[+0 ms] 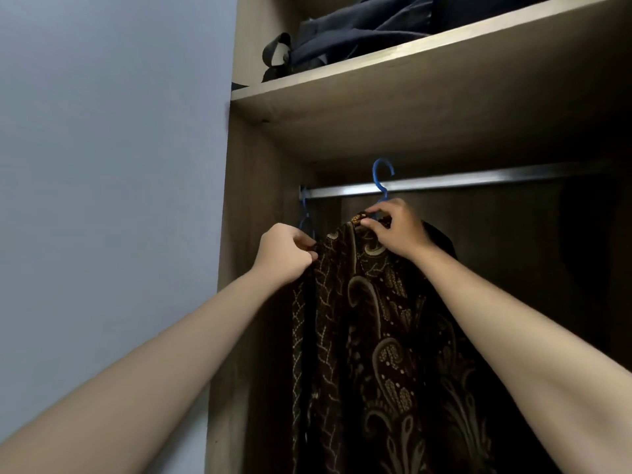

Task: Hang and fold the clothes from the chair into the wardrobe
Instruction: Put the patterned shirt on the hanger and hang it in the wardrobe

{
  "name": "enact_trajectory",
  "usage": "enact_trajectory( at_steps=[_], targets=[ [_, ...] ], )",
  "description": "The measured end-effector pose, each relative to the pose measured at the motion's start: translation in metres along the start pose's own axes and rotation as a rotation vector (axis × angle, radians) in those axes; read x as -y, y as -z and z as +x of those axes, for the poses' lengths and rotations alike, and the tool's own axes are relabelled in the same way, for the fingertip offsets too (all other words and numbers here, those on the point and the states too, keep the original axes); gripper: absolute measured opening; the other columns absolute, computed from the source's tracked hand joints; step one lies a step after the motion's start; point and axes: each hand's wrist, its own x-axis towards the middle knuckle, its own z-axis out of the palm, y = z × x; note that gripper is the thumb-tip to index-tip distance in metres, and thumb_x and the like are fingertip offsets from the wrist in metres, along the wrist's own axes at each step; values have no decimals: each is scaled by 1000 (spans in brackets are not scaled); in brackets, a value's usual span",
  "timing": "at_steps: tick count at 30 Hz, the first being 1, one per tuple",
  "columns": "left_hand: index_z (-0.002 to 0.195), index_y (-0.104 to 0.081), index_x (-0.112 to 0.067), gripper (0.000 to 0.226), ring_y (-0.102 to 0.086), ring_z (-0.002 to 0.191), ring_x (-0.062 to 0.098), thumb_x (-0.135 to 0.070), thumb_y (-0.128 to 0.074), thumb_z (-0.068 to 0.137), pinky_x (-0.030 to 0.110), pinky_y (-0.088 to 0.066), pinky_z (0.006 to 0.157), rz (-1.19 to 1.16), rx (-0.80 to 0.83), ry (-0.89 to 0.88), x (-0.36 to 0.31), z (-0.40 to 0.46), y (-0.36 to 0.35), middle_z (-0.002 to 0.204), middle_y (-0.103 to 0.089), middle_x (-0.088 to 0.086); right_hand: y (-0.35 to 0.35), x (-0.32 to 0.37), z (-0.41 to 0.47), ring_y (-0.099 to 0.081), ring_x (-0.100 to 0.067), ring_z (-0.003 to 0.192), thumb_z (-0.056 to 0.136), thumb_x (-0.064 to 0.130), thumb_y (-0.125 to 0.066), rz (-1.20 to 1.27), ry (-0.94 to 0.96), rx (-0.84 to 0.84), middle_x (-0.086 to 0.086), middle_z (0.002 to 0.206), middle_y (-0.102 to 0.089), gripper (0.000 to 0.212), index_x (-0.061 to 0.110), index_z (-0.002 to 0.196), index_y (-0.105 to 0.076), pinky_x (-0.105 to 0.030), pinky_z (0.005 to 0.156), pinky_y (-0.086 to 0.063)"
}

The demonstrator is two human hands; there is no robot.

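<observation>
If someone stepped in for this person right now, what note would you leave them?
Left hand pinches the patterned shirt at its shoulder edge. Right hand pinches the collar by the blue hanger.
The hanger's hook looks level with the rail; I cannot tell if it is seated.
A second blue hanger hangs at the rail's left end; dark clothes lie on the top shelf.
Left: confirm the hook, straighten the shirt, release.

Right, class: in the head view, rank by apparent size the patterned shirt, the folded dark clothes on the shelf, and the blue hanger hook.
1. patterned shirt
2. folded dark clothes, partly cut off
3. blue hanger hook
</observation>
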Motion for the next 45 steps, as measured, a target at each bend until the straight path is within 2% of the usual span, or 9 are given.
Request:
enact_trajectory(
  at_steps=[8, 14, 18, 22, 28, 33, 38, 41, 45],
  targets=[
    [92, -73, -11, 14, -60, 77, 12, -13, -74, 79, 20, -42, 71, -73, -10, 68, 10, 19, -35, 78, -64, -1, -12, -35, -1, -58, -19, 101, 82, 27, -72, -8, -61, 19, -9, 104, -64, 23, 12, 100, -71, -21, 84, -38],
    [99, -71, -11, 17, -62, 87, 12, -11, -69, 83, 16, -42, 72, -97, -40, 76, 27, 10, -41, 91, -68, 2, -19, -33, -13, -55, -20, 110, 86, 27, -68, 18, -101, -18, -11, 115, -59, 31, 10, 112, -70, -14, 91, -31],
    [111, -67, -9, 27, -62, 99, 14, -7, -61, 85, 19, -43, 83, -92, -40, 12, 28, -2, -34, 105, -68, 2, -24, -18, -17, -47, -24, 114, 89, 37, -61, -111, -135, -106, -10, 117, -49, 37, 15, 119, -66, -25, 96, -34],
    [111, -64, -9, 29, -58, 93, 10, -5, -56, 84, 16, -41, 79, -49, -170, -16, 31, -19, -21, 105, -65, 3, -36, 23, -18, -47, -21, 110, 90, 34, -61, -29, -26, -124, -7, 115, -48, 37, 15, 122, -63, -22, 88, -35],
    [113, -59, -13, 34, -49, 84, 14, -6, -54, 80, 18, -35, 76, 38, -321, 134, 40, -43, -4, 111, -51, 9, -69, 91, -11, -61, -19, 92, 89, 18, -61, 155, 206, 76, -8, 101, -60, 32, 16, 122, -63, -26, 82, -48],
    [125, -52, -22, 48, -56, 96, 18, -9, -54, 79, 25, -46, 80, 41, -213, 199, 50, -47, 4, 113, -57, 4, -83, 106, 9, -56, -25, 114, 90, 20, -60, 9, 13, 299, -7, 128, -57, 42, 22, 132, -54, -30, 91, -47],
    [132, -51, -21, 49, -56, 88, 2, -6, -52, 85, 16, -42, 78, -38, -162, 160, 56, -44, 5, 120, -60, -2, -88, 112, 27, -49, -25, 125, 90, 15, -61, -79, -61, 498, -9, 140, -50, 49, 18, 137, -48, -23, 92, -40],
    [132, -51, -18, 47, -55, 114, 15, -6, -54, 86, 23, -43, 96, -50, -173, 121, 58, -41, 5, 126, -59, 1, -97, 109, 33, -50, -24, 124, 89, 16, -63, 11, -135, 496, -8, 138, -52, 49, 15, 136, -49, -23, 92, -39],
    [130, -54, -15, 41, -54, 108, 11, -9, -56, 89, 17, -38, 89, 13, -260, 50, 60, -37, 5, 122, -58, -1, -111, 99, 32, -55, -22, 118, 89, 19, -65, 207, -203, 405, -7, 128, -59, 42, 12, 129, -56, -29, 97, -42]
  ],
)
